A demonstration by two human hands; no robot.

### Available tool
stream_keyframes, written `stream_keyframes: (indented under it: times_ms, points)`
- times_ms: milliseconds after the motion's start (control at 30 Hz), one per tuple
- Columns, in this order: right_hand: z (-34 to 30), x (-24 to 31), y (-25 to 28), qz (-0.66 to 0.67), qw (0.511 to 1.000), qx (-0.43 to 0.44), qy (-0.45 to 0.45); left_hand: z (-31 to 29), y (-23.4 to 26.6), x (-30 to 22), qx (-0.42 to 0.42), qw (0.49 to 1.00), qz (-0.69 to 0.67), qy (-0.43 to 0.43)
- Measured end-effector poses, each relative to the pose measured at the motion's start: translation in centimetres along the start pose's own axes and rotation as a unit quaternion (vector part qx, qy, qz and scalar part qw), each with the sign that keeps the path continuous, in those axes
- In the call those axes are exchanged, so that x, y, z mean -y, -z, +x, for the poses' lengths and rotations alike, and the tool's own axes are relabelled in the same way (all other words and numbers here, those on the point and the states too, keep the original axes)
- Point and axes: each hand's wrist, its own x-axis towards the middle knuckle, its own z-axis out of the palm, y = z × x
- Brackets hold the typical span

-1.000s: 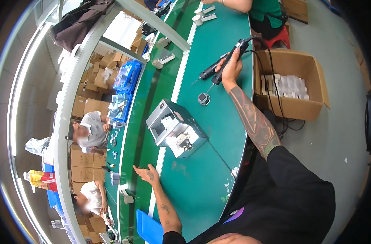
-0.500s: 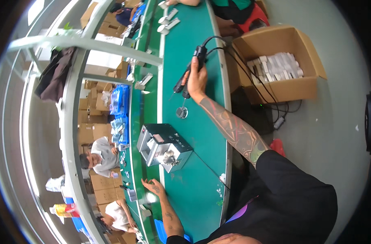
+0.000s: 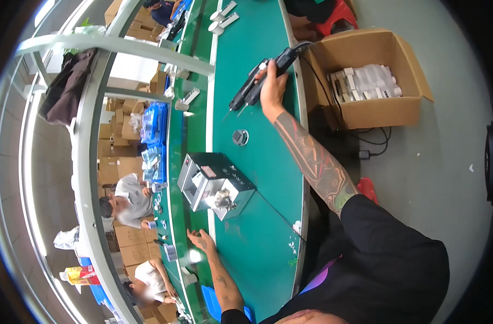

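Note:
My right hand [image 3: 272, 93] is closed around two black electric screwdrivers [image 3: 260, 81], held side by side and tilted, their thin bits pointing down and left. Cords run from their back ends over the bench edge toward a cardboard box. Below the bits, a small round dark-grey part [image 3: 240, 137] lies on the green bench. My left hand [image 3: 203, 241] is empty, fingers loosely apart, over the bench's far edge beside a metal box-shaped machine [image 3: 216, 183]. The machine has a bright mechanism on its open front and a cable running toward me.
An open cardboard box [image 3: 373, 110] of white parts stands right of the bench. White parts with round heads [image 3: 216, 27] lie at its far end. Beyond a green conveyor strip [image 3: 195, 124], people work by blue bins [image 3: 154, 121]. A blue tray [image 3: 210, 302] sits near my left forearm.
My right hand has moved up and slightly right with both screwdrivers, taking their bits farther from the round part. My left hand stays near the machine. The view has shifted slightly.

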Motion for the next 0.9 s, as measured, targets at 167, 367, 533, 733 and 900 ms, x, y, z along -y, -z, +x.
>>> stream_keyframes:
  times_ms: [167, 367, 533, 733, 900]
  points:
    - [-1.5, 2.3, 0.3, 0.082, 0.994, -0.014, -0.067, -0.7, -0.1, 0.3, 0.000, 0.999, 0.027, 0.019]
    - [-3.6, 2.8, -0.4, -0.086, 0.991, 0.103, -0.003, -0.5, 0.5, 0.0, -0.011, 0.998, 0.052, 0.019]
    - [-2.6, 2.0, -0.7, -0.048, 0.994, 0.090, -0.035, -0.3, 1.0, -1.0, -0.098, 0.979, -0.164, 0.068]
    - [-3.0, 1.8, -1.7, 0.055, 0.993, 0.040, -0.093, 3.3, 3.6, -4.3, -0.241, 0.948, -0.203, -0.053]
    - [-4.2, 1.8, -1.4, -0.081, 0.989, 0.110, -0.054, 10.0, 7.0, -20.5, -0.208, 0.899, -0.337, -0.185]
